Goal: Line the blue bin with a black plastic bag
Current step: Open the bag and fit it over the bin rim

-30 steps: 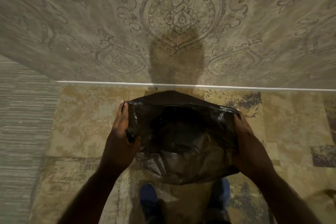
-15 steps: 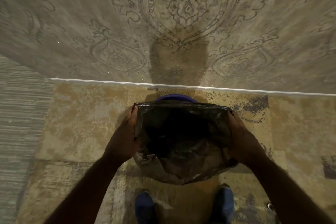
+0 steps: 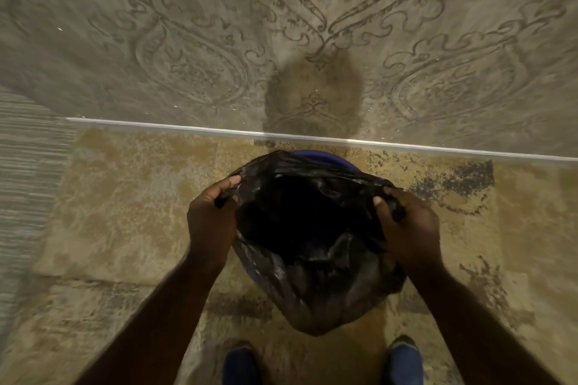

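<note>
Black plastic bag point(image 3: 312, 237): mouth spread open directly over blue bin point(image 3: 325, 157), whose rim shows at the bag's far edge. Left hand point(image 3: 212, 216) and right hand point(image 3: 406, 225): fingers clamped on bag's opposite edges.

One head cam only, wide-angle, looks steeply down, close over both hands, carpet point(image 3: 131, 228) edge and wall point(image 3: 187, 40) ahead.

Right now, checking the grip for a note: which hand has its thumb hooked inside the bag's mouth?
The right hand: its thumb curls over the black bag rim into the opening. The left hand pinches the rim from outside.
</note>
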Tool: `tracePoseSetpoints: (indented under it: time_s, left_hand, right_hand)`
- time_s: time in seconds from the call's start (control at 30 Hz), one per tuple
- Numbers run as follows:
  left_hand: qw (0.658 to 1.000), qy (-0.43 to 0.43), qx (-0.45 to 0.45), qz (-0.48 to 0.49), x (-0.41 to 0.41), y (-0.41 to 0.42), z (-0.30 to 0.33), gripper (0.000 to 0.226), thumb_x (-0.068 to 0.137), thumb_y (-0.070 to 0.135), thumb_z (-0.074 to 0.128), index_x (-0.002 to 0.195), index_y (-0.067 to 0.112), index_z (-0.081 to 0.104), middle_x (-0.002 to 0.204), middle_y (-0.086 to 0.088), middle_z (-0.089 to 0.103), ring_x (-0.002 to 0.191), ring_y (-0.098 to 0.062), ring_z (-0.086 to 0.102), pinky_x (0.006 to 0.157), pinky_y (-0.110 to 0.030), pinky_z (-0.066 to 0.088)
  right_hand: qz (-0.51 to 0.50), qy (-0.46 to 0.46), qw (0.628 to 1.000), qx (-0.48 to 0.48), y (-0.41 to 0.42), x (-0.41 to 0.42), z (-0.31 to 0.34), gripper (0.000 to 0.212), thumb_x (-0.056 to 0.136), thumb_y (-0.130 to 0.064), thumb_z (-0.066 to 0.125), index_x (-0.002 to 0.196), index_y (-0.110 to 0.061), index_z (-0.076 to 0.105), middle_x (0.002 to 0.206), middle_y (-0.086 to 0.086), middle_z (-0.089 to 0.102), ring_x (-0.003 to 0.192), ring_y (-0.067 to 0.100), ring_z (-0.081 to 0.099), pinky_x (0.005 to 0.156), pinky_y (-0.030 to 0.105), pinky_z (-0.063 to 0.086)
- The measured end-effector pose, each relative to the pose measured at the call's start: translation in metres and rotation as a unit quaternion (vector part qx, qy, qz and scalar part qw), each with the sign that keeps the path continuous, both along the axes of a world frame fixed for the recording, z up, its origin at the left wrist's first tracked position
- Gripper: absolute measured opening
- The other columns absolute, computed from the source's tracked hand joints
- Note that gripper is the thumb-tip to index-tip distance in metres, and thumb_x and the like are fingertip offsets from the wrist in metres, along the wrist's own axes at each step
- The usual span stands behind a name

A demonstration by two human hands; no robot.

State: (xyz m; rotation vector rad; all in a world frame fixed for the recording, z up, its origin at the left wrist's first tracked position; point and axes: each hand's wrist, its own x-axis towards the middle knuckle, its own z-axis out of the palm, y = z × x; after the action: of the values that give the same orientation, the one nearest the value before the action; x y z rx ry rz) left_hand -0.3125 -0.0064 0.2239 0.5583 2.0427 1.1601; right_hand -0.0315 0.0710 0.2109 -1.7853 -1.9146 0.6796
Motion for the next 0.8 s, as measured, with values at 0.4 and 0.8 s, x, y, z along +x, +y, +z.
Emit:
tracePoseSetpoints:
  time_s: [0.4, 0.8]
  left_hand:
    - [0.988, -0.138, -0.014, 0.071, -0.027, 0.029, -0.066, 0.032, 0.096, -0.005, 0.048, 0.106, 0.014, 0.072, 0.107, -0.005, 0.075, 0.098, -0.023, 0.072, 0.078, -0.034, 0.060]
    - [0.988, -0.126, -0.072, -0.051, -0.047, 0.029, -0.103, 0.036, 0.100, 0.007, 0.050, 0.135, 0.007, 0.058, 0.128, -0.008, 0.066, 0.113, -0.023, 0.066, 0.099, -0.040, 0.052]
  right_hand:
    - [0.059, -0.053, 0.997, -0.016, 0.081, -0.010, -0.067, 0.031, 0.092, -0.008, 0.050, 0.119, -0.015, 0.063, 0.106, 0.019, 0.065, 0.097, 0.037, 0.061, 0.078, 0.028, 0.040]
    - [0.152, -0.083, 0.977, -0.127, 0.118, -0.018, -0.094, 0.037, 0.096, -0.007, 0.047, 0.128, -0.017, 0.064, 0.130, 0.010, 0.064, 0.120, 0.031, 0.059, 0.103, 0.029, 0.039]
